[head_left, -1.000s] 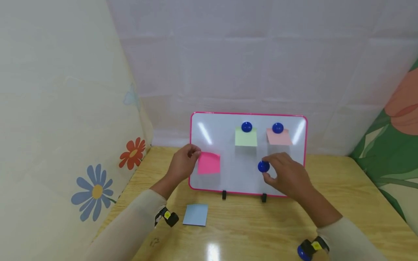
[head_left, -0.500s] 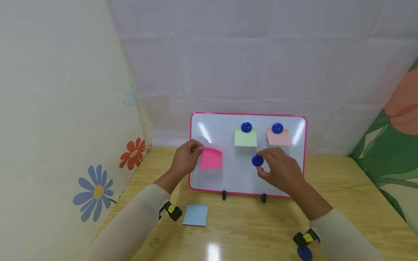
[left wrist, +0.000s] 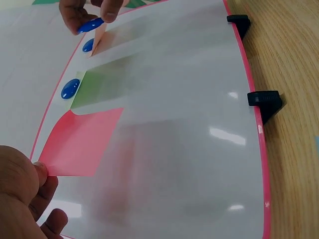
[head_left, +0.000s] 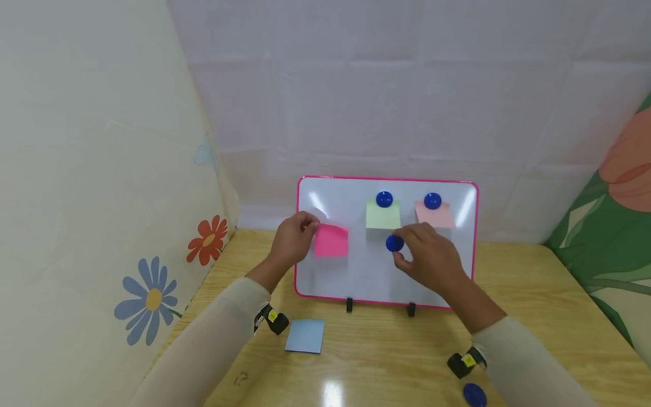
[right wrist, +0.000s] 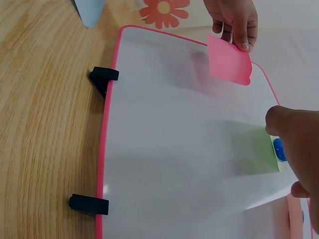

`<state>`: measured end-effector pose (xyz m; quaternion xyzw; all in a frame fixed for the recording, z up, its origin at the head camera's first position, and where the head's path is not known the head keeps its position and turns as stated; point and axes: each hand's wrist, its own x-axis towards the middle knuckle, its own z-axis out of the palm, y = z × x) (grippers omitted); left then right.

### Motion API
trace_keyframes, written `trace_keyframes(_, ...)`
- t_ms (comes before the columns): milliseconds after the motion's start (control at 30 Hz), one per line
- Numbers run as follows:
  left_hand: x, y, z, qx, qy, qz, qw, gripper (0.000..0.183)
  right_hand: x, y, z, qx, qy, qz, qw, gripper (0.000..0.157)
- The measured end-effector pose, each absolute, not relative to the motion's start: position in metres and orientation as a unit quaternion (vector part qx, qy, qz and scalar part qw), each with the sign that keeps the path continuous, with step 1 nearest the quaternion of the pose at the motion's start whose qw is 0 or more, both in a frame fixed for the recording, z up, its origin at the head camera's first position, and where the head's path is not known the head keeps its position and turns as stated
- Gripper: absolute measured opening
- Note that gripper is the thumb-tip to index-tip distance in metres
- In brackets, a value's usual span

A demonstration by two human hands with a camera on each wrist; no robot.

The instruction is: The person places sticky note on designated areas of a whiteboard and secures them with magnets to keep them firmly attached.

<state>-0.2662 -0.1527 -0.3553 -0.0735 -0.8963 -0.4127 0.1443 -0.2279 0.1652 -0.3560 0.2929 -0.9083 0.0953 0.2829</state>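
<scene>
We see cream sleeves [head_left: 203, 347] and black wrist cameras [head_left: 279, 324].
In the lower left and lower right of the head view, we find the sleeves long and plain; near each cuff [head_left: 256, 286] a black strap [head_left: 477, 355] carries a blocky camera with a bright yellow patch [head_left: 468, 360].

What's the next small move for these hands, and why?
I'd probably bring the pink note flat against the whiteboard, left of the green note. The left hand pinches its corner clear of the surface, the right hand holds a blue magnet, and two more magnets hold the green note and peach note.
</scene>
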Motion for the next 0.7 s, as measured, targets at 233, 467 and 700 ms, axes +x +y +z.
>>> trace_keyframes(233,-0.270,-0.149,-0.349,-0.079,-0.893,-0.416,0.152,0.015,-0.235,0.159,-0.356,0.301,-0.903,0.094,0.292,0.046)
trace_keyframes(467,-0.276,-0.146,-0.343,-0.082,-0.897,-0.406,0.158,0.016,-0.241,0.155,-0.355,0.296,-0.904,0.090,0.296,0.046)
trace_keyframes(700,-0.283,-0.144,-0.340,-0.067,-0.899,-0.403,0.156,0.017,-0.244,0.151,-0.354,0.280,-0.912,0.085,0.288,0.046)
